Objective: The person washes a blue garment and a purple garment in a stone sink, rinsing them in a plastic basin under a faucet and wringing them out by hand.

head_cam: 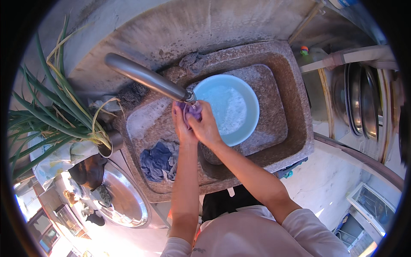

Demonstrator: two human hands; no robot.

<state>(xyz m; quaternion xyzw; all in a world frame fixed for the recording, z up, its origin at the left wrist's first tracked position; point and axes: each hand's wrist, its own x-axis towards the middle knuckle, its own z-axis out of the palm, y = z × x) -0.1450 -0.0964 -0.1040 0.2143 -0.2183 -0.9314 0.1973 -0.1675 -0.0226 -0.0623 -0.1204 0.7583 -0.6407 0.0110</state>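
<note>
Both my hands grip a small purple cloth (189,112) right under the spout of a metal faucet (151,77). My left hand (183,127) holds it from the left, with the fingers pointing up. My right hand (205,123) presses on it from the right, thumb across the cloth. Water appears to run from the spout onto the cloth. Just right of my hands, a light blue basin (253,122) with foamy water sits in the stone sink (273,96). A crumpled blue-grey cloth (157,160) lies on the sink's left ledge, beside my left forearm.
Green onions (64,109) stand in a metal container (112,143) left of the sink. Below them is a large round metal tray (125,192). Dark rags (131,94) lie along the back rim. At right, a rack (353,61) holds metal pans (356,102).
</note>
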